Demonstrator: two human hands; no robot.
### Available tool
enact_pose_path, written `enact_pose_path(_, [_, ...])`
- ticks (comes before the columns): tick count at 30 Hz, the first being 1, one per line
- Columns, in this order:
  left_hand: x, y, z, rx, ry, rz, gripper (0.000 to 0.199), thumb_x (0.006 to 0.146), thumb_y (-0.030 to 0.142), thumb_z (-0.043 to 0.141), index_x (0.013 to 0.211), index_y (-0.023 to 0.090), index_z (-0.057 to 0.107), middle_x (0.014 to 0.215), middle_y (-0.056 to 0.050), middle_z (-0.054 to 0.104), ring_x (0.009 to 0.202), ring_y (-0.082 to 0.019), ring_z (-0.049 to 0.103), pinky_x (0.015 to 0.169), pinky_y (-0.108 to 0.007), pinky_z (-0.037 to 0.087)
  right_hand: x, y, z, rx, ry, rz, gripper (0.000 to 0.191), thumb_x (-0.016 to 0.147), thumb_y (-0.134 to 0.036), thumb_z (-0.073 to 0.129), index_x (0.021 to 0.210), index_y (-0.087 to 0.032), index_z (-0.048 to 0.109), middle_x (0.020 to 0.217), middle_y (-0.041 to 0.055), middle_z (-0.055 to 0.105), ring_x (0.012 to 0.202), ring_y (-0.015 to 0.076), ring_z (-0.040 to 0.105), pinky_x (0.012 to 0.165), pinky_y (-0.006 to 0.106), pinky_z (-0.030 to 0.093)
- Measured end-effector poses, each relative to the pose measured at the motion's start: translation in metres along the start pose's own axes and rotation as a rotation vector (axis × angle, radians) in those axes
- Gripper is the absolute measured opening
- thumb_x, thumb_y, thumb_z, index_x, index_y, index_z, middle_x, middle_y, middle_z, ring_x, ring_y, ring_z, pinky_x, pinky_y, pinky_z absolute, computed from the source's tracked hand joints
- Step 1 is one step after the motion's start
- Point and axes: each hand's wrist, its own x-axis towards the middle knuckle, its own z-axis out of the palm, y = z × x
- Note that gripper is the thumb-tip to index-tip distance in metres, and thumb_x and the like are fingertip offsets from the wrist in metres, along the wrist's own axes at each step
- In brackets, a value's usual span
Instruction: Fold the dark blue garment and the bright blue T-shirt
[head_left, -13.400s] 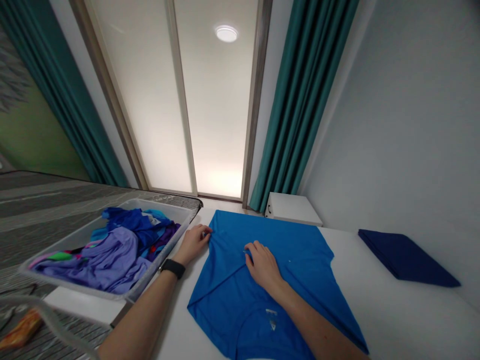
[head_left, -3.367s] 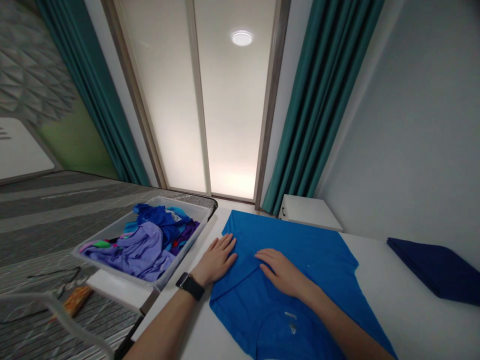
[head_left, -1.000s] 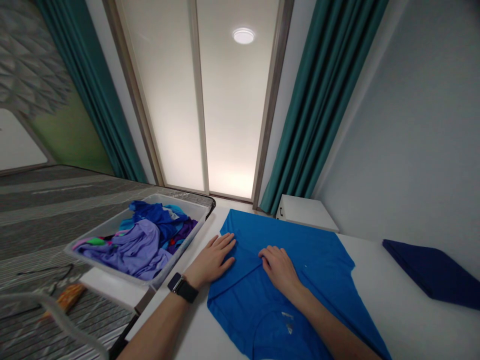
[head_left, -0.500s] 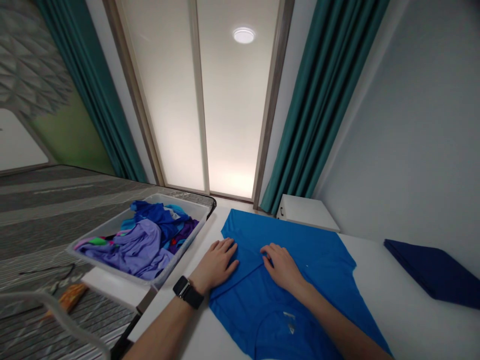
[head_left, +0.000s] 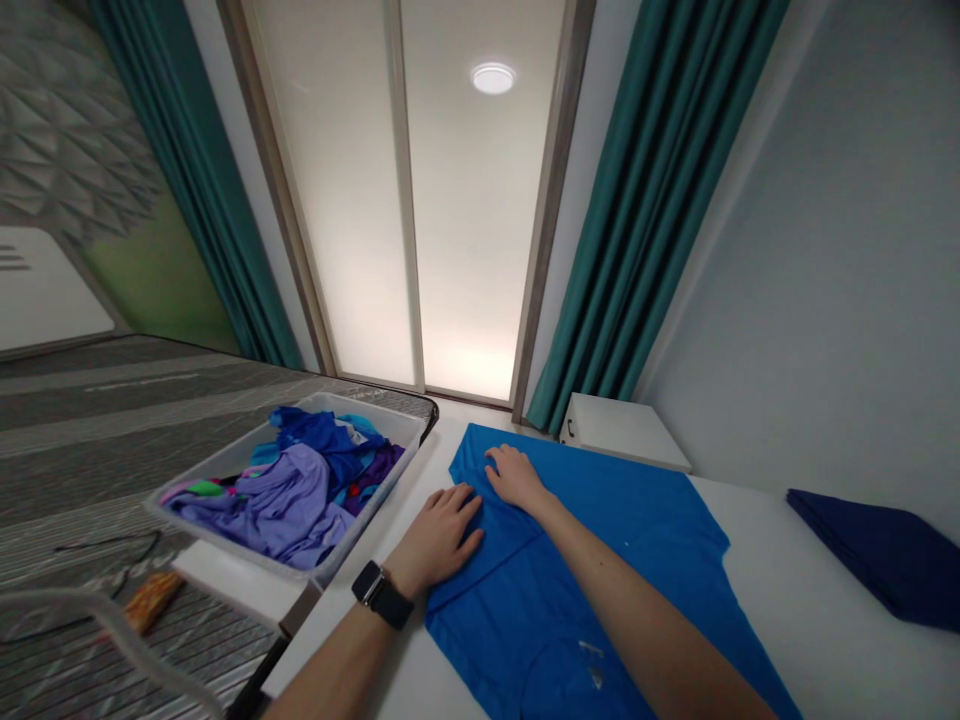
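Observation:
A blue T-shirt (head_left: 645,530) lies spread over the white table, its neckline toward me with a small pale print below it. My left hand (head_left: 441,532), with a black watch on its wrist, rests flat on the shirt's left edge, fingers spread. Farther up, my right hand (head_left: 516,476) touches the cloth near the far left corner. Its fingers are slightly bent and apart, with no cloth visibly gripped. A fold line runs slantwise across the shirt's left side, and the right forearm covers part of the middle.
On the left stands a clear plastic bin (head_left: 225,455) of crumpled purple and blue clothes. A folded dark navy cloth (head_left: 877,555) lies on the table (head_left: 795,600) at right. Beyond the table are a white cabinet (head_left: 626,428) and green curtains (head_left: 600,330).
My right hand has moved away from me and slightly left, from the fold line to near the shirt's far left corner. My left hand stays on the left edge. The view has shifted slightly.

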Motion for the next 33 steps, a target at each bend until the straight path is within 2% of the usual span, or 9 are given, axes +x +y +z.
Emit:
enact_pose_path(5, [0.0, 0.002, -0.001, 0.009, -0.002, -0.005, 0.042, 0.092, 0.038, 0.047, 0.132, 0.024, 0.051, 0.139, -0.01, 0.049, 0.126, -0.029, 0.047, 0.108, -0.045, 0.036, 0.003, -0.004, 0.006, 0.014, 0.008, -0.028, 0.013, 0.09, -0.024, 0.055, 0.101, -0.021, 0.06, 0.107, 0.0083, 0.058, 0.103, 0.0221, 0.052, 0.086, 0.033, 0.037])
enact_pose_path(9, [0.001, 0.004, -0.004, 0.028, -0.017, -0.015, 0.043, 0.093, 0.037, 0.047, 0.132, 0.021, 0.051, 0.139, -0.012, 0.049, 0.126, -0.029, 0.047, 0.108, -0.045, 0.036, 0.005, -0.009, 0.004, 0.038, 0.024, -0.046, 0.01, 0.092, -0.022, 0.052, 0.1, -0.02, 0.057, 0.107, 0.0069, 0.059, 0.103, 0.0203, 0.051, 0.086, 0.03, 0.036])
enact_pose_path(13, [0.001, 0.006, -0.006, 0.032, -0.035, -0.016, 0.043, 0.093, 0.037, 0.047, 0.133, 0.02, 0.05, 0.14, -0.013, 0.048, 0.128, -0.029, 0.046, 0.108, -0.046, 0.035, 0.005, -0.014, 0.004, 0.053, 0.007, -0.053, 0.014, 0.097, -0.024, 0.045, 0.107, -0.019, 0.052, 0.1, 0.0049, 0.065, 0.096, 0.0184, 0.057, 0.082, 0.028, 0.037])
enact_pose_path(17, [0.0, 0.007, -0.006, 0.029, -0.039, -0.018, 0.044, 0.093, 0.037, 0.046, 0.134, 0.02, 0.05, 0.14, -0.013, 0.048, 0.129, -0.03, 0.045, 0.109, -0.047, 0.035, -0.002, -0.019, 0.002, 0.027, -0.013, -0.044, 0.024, 0.098, -0.027, 0.044, 0.12, -0.019, 0.049, 0.097, 0.007, 0.069, 0.091, 0.0213, 0.062, 0.079, 0.03, 0.038])
enact_pose_path(22, [0.0, 0.006, -0.004, 0.01, -0.033, -0.023, 0.045, 0.093, 0.036, 0.047, 0.135, 0.021, 0.049, 0.14, -0.013, 0.048, 0.129, -0.03, 0.045, 0.109, -0.048, 0.034, -0.014, -0.023, -0.009, -0.039, -0.001, -0.052, 0.036, 0.097, -0.028, 0.042, 0.131, -0.017, 0.047, 0.104, 0.0148, 0.067, 0.101, 0.0274, 0.06, 0.086, 0.036, 0.037])
enact_pose_path(27, [0.0, 0.007, -0.005, 0.031, -0.036, -0.019, 0.045, 0.093, 0.035, 0.047, 0.135, 0.017, 0.05, 0.141, -0.015, 0.048, 0.13, -0.03, 0.044, 0.109, -0.048, 0.034, -0.015, -0.02, -0.015, 0.009, -0.046, -0.104, 0.039, 0.098, -0.023, 0.037, 0.137, -0.022, 0.043, 0.114, 0.01, 0.066, 0.106, 0.0222, 0.06, 0.088, 0.031, 0.039])
enact_pose_path(30, [-0.001, 0.007, -0.004, 0.036, -0.034, -0.02, 0.046, 0.094, 0.035, 0.047, 0.136, 0.018, 0.049, 0.141, -0.015, 0.048, 0.131, -0.031, 0.044, 0.109, -0.048, 0.035, -0.012, -0.019, -0.012, 0.029, -0.092, -0.062, 0.042, 0.1, -0.023, 0.032, 0.141, -0.027, 0.037, 0.124, 0.0074, 0.063, 0.108, 0.0205, 0.061, 0.085, 0.03, 0.043])
enact_pose_path(33, [-0.001, 0.007, -0.004, 0.023, -0.036, -0.021, 0.047, 0.094, 0.035, 0.047, 0.138, 0.019, 0.046, 0.144, -0.015, 0.046, 0.133, -0.031, 0.042, 0.11, -0.05, 0.034, -0.01, -0.02, -0.01, -0.053, -0.123, -0.018, 0.044, 0.1, -0.024, 0.032, 0.143, -0.032, 0.033, 0.126, 0.0065, 0.062, 0.106, 0.0224, 0.063, 0.082, 0.033, 0.045])
